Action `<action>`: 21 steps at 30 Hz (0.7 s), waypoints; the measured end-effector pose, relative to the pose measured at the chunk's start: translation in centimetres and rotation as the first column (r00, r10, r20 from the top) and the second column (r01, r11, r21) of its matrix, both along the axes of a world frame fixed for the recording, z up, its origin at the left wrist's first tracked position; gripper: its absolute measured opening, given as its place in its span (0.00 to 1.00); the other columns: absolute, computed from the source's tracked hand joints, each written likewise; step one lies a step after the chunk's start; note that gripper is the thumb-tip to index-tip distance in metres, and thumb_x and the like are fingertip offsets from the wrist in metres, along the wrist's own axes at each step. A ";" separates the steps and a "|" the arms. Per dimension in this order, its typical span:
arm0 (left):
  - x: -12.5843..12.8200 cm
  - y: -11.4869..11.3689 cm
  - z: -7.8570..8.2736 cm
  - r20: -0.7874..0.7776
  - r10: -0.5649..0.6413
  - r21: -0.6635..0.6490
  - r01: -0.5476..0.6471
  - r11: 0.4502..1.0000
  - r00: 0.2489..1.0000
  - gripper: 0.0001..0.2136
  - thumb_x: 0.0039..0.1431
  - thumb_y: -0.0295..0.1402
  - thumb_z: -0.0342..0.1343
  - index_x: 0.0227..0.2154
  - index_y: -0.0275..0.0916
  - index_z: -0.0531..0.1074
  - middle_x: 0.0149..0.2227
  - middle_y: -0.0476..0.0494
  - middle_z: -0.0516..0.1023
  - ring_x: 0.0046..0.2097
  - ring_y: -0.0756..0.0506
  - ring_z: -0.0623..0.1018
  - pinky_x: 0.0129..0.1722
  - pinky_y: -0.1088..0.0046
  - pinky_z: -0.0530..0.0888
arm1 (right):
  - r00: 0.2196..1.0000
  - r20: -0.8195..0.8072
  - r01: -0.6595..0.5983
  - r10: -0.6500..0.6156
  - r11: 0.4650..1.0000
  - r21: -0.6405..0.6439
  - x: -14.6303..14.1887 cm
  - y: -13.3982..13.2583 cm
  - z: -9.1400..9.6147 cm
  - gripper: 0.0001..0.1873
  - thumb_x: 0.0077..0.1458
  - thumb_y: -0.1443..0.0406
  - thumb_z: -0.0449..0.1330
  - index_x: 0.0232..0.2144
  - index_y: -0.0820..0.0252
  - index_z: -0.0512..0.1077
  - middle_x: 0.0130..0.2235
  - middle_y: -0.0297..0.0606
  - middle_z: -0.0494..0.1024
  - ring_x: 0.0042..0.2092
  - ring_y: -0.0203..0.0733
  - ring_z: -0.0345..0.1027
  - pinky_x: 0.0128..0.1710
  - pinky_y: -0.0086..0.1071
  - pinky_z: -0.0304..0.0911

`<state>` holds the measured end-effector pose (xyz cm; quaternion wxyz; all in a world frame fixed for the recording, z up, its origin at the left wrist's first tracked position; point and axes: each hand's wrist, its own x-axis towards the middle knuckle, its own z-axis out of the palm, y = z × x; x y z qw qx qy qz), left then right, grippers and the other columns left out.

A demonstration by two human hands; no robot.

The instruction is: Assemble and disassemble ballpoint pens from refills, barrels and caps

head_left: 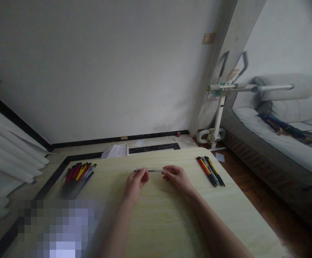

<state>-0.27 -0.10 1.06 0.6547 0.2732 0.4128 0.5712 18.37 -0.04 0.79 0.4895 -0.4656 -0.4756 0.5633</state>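
Dim, slightly blurred, pixelated at lower left

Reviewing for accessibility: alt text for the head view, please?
A person's left hand and right hand hold a slim, partly dark, penlike rod between them over a pale wood-grained table. A heap of multicoloured pens lies at left, a smaller group of red, yellow, grey and black pens at right.

From the head-worn camera, the table (158, 222) is viewed closely from above its 6 o'clock side, forward and down, with the wall (113, 71) faced farther off at 12 o'clock.
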 end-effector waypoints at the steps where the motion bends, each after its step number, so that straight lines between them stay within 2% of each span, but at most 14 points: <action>1: 0.0 0.0 0.0 0.003 0.006 0.003 -0.006 1.000 1.000 0.11 0.42 0.33 0.62 0.29 0.32 0.72 0.25 0.46 0.74 0.27 0.53 0.72 0.29 0.77 0.68 | 1.000 0.007 0.001 -0.002 1.000 0.007 0.0 0.0 0.0 0.19 0.40 0.56 0.63 0.33 0.63 0.71 0.28 0.39 0.76 0.27 0.38 0.70 0.26 0.30 0.63; 12: 0.1 0.0 -0.4 -0.012 0.021 0.028 -0.021 0.999 1.000 0.12 0.43 0.34 0.61 0.30 0.31 0.72 0.27 0.45 0.74 0.29 0.52 0.73 0.30 0.76 0.69 | 0.999 0.051 0.014 -0.016 0.999 0.035 0.0 -0.1 0.1 0.16 0.41 0.58 0.62 0.32 0.63 0.71 0.24 0.36 0.75 0.24 0.35 0.67 0.24 0.28 0.60; 21: 0.2 0.1 -0.3 -0.025 0.040 0.006 -0.040 0.999 0.999 0.13 0.41 0.34 0.62 0.30 0.32 0.72 0.25 0.46 0.74 0.27 0.52 0.73 0.29 0.76 0.69 | 0.998 0.064 -0.004 0.004 1.000 0.003 -0.1 -0.2 0.5 0.16 0.41 0.58 0.62 0.32 0.63 0.71 0.23 0.35 0.74 0.24 0.35 0.66 0.23 0.27 0.59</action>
